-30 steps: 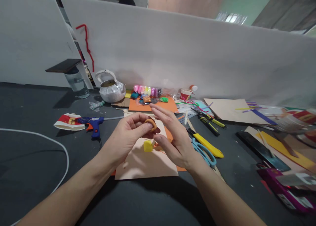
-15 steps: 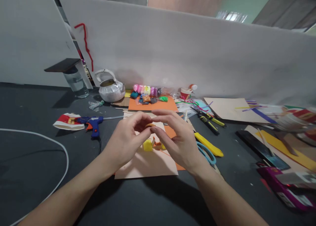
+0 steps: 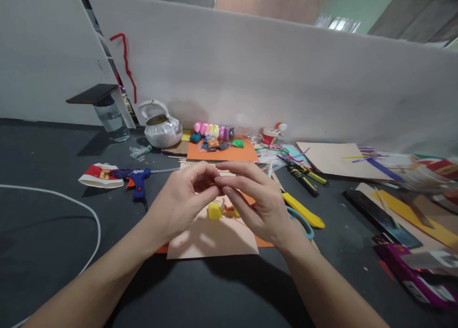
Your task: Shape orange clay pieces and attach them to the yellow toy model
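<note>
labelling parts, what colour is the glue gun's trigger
The trigger is orange, shown in the head view.

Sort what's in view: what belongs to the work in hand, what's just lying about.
Likely in use:
- left hand and right hand, fingertips close together; anything between them is hidden
- yellow block
- peach sheet

Probably lying about:
- silver kettle
- blue glue gun
- yellow utility knife
</note>
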`<act>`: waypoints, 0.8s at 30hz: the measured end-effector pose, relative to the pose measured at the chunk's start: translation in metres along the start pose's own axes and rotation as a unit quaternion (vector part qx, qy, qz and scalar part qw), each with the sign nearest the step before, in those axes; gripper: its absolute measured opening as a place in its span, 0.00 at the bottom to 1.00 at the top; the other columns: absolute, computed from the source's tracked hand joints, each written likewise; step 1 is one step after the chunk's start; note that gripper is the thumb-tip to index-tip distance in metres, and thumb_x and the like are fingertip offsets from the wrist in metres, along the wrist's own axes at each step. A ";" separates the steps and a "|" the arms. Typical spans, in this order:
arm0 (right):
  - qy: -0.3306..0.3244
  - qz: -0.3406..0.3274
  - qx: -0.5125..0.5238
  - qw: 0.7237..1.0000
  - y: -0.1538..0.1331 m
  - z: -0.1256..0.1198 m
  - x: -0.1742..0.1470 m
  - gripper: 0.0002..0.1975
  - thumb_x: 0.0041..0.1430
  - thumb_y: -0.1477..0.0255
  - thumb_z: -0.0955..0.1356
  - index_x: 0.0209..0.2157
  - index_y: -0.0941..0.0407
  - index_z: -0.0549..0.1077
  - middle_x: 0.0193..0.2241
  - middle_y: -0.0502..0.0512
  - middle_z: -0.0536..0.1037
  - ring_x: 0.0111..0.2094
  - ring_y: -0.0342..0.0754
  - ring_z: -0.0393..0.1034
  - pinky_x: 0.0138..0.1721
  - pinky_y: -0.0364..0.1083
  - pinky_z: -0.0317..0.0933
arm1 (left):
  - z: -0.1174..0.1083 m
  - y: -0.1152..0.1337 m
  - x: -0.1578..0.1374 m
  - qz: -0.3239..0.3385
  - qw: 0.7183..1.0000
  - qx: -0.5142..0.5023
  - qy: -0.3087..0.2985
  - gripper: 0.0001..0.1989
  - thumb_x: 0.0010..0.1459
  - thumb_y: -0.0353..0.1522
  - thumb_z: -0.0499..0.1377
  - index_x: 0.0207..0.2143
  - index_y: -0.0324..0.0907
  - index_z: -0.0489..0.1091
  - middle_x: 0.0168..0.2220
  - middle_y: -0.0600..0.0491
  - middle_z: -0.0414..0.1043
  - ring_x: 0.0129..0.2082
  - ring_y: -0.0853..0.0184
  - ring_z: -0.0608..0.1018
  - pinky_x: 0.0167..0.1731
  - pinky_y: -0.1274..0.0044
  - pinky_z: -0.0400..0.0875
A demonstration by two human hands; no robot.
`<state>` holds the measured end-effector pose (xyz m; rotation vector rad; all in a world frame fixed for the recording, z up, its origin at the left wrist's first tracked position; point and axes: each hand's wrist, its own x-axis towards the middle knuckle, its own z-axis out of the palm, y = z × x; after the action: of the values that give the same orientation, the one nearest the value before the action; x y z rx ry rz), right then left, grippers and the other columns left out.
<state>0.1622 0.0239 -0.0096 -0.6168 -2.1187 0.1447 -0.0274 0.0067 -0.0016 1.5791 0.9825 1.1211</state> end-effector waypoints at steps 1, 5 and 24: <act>-0.003 0.000 0.001 1.000 0.000 -0.001 0.000 0.10 0.69 0.76 0.66 0.47 0.54 0.79 0.50 0.62 0.80 0.48 0.50 0.78 0.47 0.52 0.74 | 0.000 0.000 0.000 -0.003 1.000 -0.002 0.000 0.02 0.63 0.29 0.62 0.38 0.41 0.75 0.37 0.56 0.79 0.38 0.69 0.81 0.42 0.78 0.74; -0.012 0.013 0.009 1.000 -0.001 -0.003 0.000 0.12 0.69 0.75 0.66 0.50 0.53 0.78 0.51 0.62 0.80 0.52 0.53 0.77 0.51 0.56 0.74 | 0.000 0.000 0.000 -0.007 1.000 -0.008 0.002 0.03 0.63 0.29 0.62 0.39 0.41 0.75 0.38 0.54 0.79 0.39 0.68 0.81 0.43 0.77 0.74; -0.020 0.020 0.037 0.999 -0.001 -0.004 0.001 0.11 0.69 0.74 0.66 0.49 0.51 0.77 0.52 0.60 0.80 0.52 0.53 0.78 0.52 0.56 0.75 | 0.002 0.003 0.000 -0.009 0.999 0.037 0.006 0.04 0.62 0.27 0.60 0.39 0.41 0.75 0.37 0.55 0.78 0.36 0.69 0.79 0.40 0.77 0.72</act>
<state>0.1643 0.0231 -0.0061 -0.6179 -2.1291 0.2590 -0.0253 0.0052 0.0013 1.6200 1.0547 1.0945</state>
